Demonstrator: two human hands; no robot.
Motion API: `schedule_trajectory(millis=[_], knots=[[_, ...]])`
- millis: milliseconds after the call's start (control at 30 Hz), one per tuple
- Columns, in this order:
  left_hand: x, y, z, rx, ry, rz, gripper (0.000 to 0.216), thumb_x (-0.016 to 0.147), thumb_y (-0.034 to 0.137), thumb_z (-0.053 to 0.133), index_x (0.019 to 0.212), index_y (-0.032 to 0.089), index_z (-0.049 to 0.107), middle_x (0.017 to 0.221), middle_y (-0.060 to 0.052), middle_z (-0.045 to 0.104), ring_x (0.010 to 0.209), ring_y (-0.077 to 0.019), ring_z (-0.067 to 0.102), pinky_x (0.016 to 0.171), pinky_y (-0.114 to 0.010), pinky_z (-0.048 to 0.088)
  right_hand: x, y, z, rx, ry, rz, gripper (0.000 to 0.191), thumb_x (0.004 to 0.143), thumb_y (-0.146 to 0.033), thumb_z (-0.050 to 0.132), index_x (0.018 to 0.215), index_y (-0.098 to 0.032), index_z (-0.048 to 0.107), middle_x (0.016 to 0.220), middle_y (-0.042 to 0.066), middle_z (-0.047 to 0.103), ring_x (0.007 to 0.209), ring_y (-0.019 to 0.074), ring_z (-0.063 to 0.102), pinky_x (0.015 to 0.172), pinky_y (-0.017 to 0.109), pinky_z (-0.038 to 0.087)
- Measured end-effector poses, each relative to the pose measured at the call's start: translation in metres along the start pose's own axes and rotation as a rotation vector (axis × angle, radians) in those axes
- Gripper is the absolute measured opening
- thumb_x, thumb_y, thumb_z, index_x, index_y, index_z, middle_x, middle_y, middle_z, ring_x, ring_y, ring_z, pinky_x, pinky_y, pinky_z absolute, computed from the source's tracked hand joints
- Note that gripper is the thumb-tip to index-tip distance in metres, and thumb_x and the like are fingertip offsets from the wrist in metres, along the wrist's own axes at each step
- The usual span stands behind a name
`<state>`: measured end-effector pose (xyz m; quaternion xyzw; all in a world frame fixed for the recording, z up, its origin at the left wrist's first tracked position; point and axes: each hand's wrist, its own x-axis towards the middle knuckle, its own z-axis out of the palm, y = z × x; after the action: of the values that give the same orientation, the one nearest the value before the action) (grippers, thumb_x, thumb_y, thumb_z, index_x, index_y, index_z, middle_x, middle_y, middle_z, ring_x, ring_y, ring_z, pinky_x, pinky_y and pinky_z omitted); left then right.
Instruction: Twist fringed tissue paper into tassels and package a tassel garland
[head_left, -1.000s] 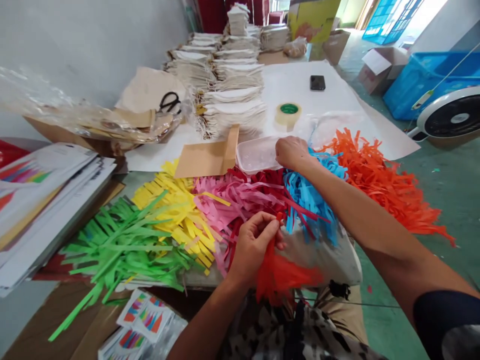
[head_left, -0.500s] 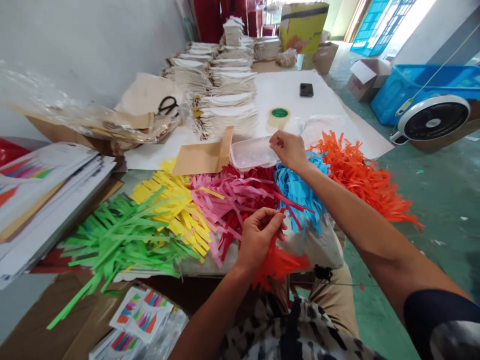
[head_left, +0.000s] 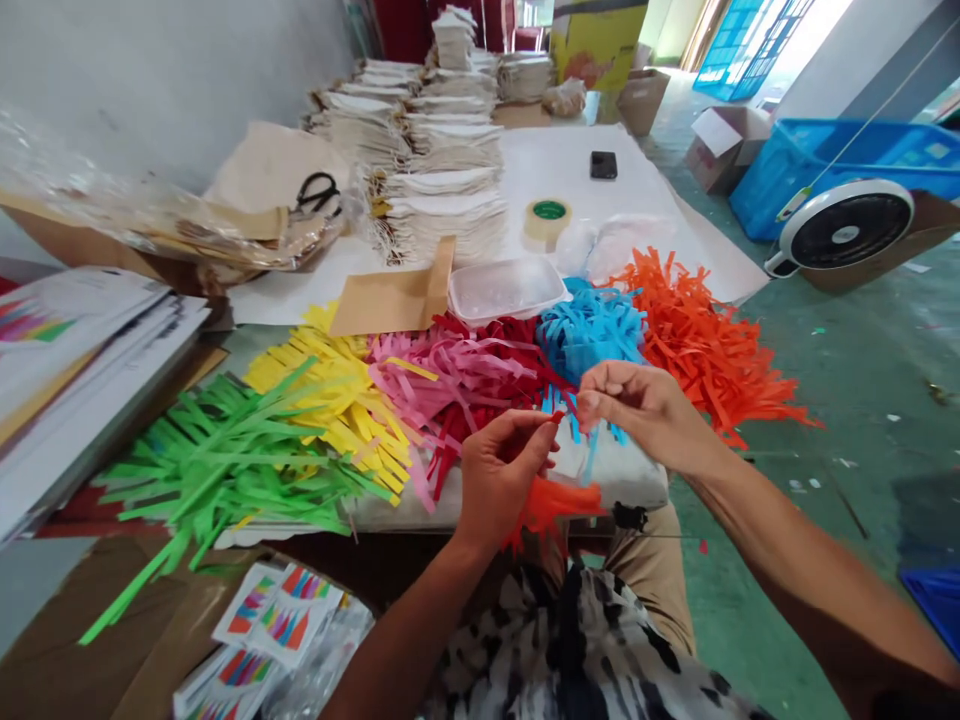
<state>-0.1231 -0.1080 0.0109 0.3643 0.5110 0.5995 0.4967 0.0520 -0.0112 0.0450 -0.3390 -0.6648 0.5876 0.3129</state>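
My left hand (head_left: 499, 475) is closed around the top of a bundle of orange-red paper strips (head_left: 551, 505) that hangs down over my lap. Close beside it, my right hand (head_left: 641, 405) is pinched shut near the bundle's top; what its fingertips hold is too small to make out. Just beyond both hands lie piles of cut paper strips: green (head_left: 225, 460), yellow (head_left: 337, 390), pink (head_left: 450, 375), dark red (head_left: 495, 335), blue (head_left: 592, 325) and orange (head_left: 697, 335). A clear plastic tub (head_left: 506, 288) stands behind the piles.
A brown envelope (head_left: 390, 298), a tape roll (head_left: 547, 220), scissors (head_left: 319, 190), a phone (head_left: 603, 164) and stacks of white bags (head_left: 442, 205) lie farther back. Printed sheets (head_left: 82, 350) are at left, colour cards (head_left: 270, 620) near my lap, a fan (head_left: 844, 230) and blue crate (head_left: 840, 160) on the floor.
My right hand has come back from the clear tub to the bundle's top beside my left hand. The left hand kept its hold on the strips.
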Motion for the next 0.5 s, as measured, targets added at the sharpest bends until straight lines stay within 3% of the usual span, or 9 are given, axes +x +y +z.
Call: schedule_trajectory(millis=[200, 500], knots=[[-0.013, 0.000, 0.007, 0.081, -0.009, 0.067, 0.015, 0.090, 0.036, 0.081, 0.093, 0.022, 0.082, 0.075, 0.000, 0.076, 0.061, -0.0113, 0.067, 0.060, -0.021, 0.056, -0.032, 0.004, 0.005, -0.018, -0.036, -0.005, 0.028, 0.098, -0.047, 0.074, 0.096, -0.020, 0.071, 0.086, 0.003, 0.075, 0.078, 0.0161, 0.071, 0.071, 0.028, 0.056], [-0.026, 0.001, 0.012, 0.218, -0.063, 0.219, 0.010, 0.093, 0.031, 0.078, 0.093, 0.022, 0.083, 0.085, -0.002, 0.080, 0.072, -0.0139, 0.072, 0.067, -0.023, 0.057, -0.057, -0.005, 0.012, -0.254, 0.062, -0.153, 0.011, 0.103, -0.034, 0.069, 0.097, -0.024, 0.070, 0.089, 0.001, 0.072, 0.080, 0.0151, 0.068, 0.073, 0.028, 0.053]])
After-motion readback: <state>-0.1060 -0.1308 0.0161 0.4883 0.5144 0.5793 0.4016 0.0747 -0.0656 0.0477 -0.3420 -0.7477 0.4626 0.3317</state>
